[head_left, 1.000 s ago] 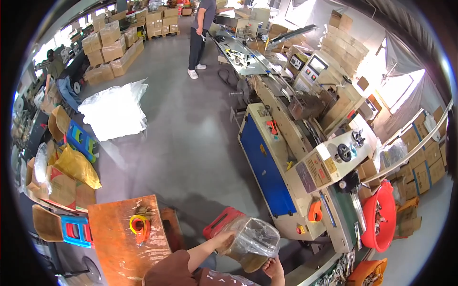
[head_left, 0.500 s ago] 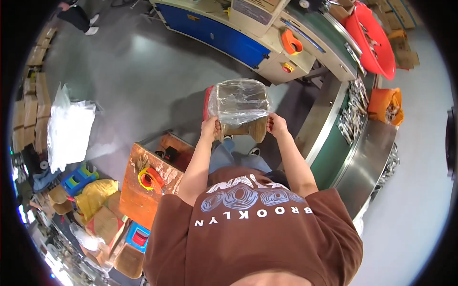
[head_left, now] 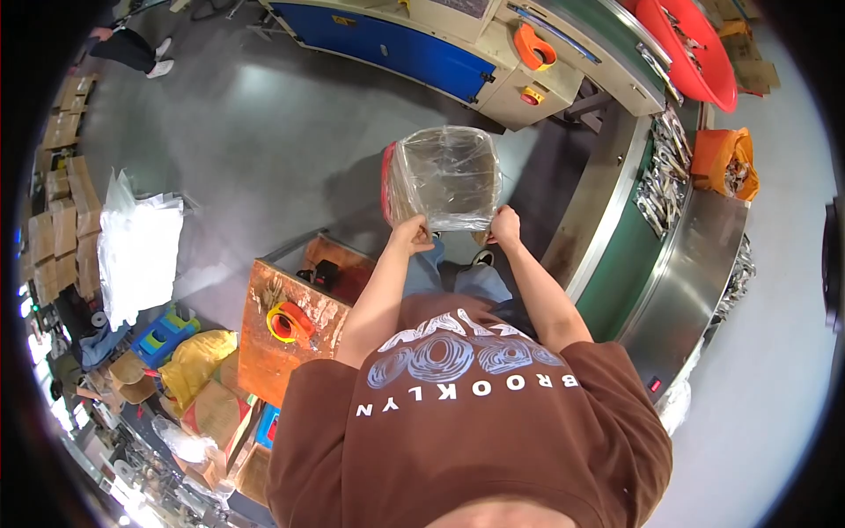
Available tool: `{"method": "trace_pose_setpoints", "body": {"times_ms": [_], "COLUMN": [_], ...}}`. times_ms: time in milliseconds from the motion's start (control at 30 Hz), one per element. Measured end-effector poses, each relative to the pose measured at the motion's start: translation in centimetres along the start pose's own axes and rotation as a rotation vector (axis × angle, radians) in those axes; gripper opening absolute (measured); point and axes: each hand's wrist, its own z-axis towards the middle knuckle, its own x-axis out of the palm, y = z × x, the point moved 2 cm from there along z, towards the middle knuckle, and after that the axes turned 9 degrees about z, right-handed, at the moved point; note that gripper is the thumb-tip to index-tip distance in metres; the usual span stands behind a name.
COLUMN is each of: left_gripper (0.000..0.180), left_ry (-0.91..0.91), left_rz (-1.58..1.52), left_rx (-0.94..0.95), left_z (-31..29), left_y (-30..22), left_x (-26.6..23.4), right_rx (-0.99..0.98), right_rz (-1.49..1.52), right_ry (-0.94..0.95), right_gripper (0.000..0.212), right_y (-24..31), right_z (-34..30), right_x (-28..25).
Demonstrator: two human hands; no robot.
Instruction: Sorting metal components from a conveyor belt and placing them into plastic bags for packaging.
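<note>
In front of my legs stands a brown box (head_left: 446,174), its colour showing through a clear plastic bag (head_left: 480,216) spread over it. My left hand (head_left: 411,234) is closed on the bag's edge at the near left corner. At the near right corner my right hand (head_left: 504,227) also grips the edge, with fingers curled in around it. The plastic is stretched between the two hands along the near side. Something red (head_left: 386,180), only partly visible, is beside the box on the left. What lies inside the box cannot be made out.
To the right runs a green conveyor (head_left: 620,286) with metal parts (head_left: 666,172). An orange bag (head_left: 723,163) and a red basin (head_left: 687,48) are beyond it. A wooden table (head_left: 273,352) with a tape roll (head_left: 289,323) is at left; white plastic sheets (head_left: 141,251) lie further left.
Both hands have drawn the plastic bag toward me, so it now covers the box's near side, which was bare brown before. My left hand has shifted slightly right.
</note>
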Motion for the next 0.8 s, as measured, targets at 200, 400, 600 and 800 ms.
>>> {"method": "trace_pose_setpoints", "body": {"times_ms": [200, 400, 600, 800], "left_gripper": [0.009, 0.012, 0.013, 0.017], "left_ry": [-0.030, -0.028, -0.036, -0.063], "left_rz": [-0.089, -0.178, -0.184, -0.079], "left_rx": [0.184, 0.241, 0.307, 0.312], "left_z": [1.1, -0.2, -1.0, 0.2], "left_y": [2.1, 3.3, 3.2, 3.7], "left_x": [0.6, -0.6, 0.2, 1.0], "right_rx": [0.253, 0.494, 0.331, 0.281], "right_rz": [0.324, 0.790, 0.957, 0.696], "right_ry": [0.029, 0.291, 0.150, 0.044], "right_gripper": [0.030, 0.031, 0.018, 0.013], "right_y": [-1.4, 0.2, 0.2, -2.5], "right_z": [0.0, -5.1, -6.2, -4.5], "right_x": [0.9, -2.8, -0.7, 1.9]}}
